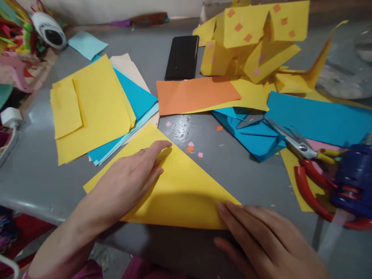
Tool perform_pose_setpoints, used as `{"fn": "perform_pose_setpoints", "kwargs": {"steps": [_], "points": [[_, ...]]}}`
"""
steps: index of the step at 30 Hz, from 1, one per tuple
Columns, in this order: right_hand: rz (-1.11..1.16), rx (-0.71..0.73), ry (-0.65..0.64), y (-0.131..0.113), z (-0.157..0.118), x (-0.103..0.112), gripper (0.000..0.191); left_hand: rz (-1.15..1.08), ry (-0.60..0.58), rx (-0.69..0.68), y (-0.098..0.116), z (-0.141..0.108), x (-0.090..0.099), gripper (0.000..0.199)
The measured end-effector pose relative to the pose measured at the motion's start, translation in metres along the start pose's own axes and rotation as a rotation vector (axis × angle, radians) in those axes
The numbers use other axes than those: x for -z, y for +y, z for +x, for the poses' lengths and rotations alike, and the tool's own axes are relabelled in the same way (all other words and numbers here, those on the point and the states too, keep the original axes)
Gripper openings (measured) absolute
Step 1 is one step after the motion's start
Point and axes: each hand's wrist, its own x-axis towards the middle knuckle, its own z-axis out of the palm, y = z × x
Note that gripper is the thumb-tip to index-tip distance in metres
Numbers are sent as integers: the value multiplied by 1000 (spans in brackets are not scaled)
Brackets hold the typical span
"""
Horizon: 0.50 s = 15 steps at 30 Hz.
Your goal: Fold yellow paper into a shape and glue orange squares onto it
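A sheet of yellow paper (186, 186) lies near the front edge of the grey table, folded over into a slanting shape with a long edge running down to the right. My left hand (132, 174) rests on its left part, fingers loosely bent and thumb apart, pressing from above. At the right corner, the fingertips of my right hand (261, 232) lie flat on the paper, with the thumb held apart below. Neither hand grips anything.
Stacked yellow sheets (93, 104) lie on blue paper (136, 95) at left. Behind are an orange strip (194, 95), a black phone (182, 58) and yellow paper shapes (261, 27). Red-handled scissors (303, 149) and a blue glue gun (353, 182) lie at right. Paper scraps (190, 148) are scattered mid-table.
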Motion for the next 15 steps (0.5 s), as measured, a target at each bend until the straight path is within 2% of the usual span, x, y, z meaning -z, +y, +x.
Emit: {"fn": "perform_pose_setpoints", "kwargs": {"steps": [10,15], "points": [[25,21,-53,5,2,5,24,33,-56,-4,3,-2,1,36],[11,32,-51,5,1,4,24,13,-72,5,2,-2,2,41]]}}
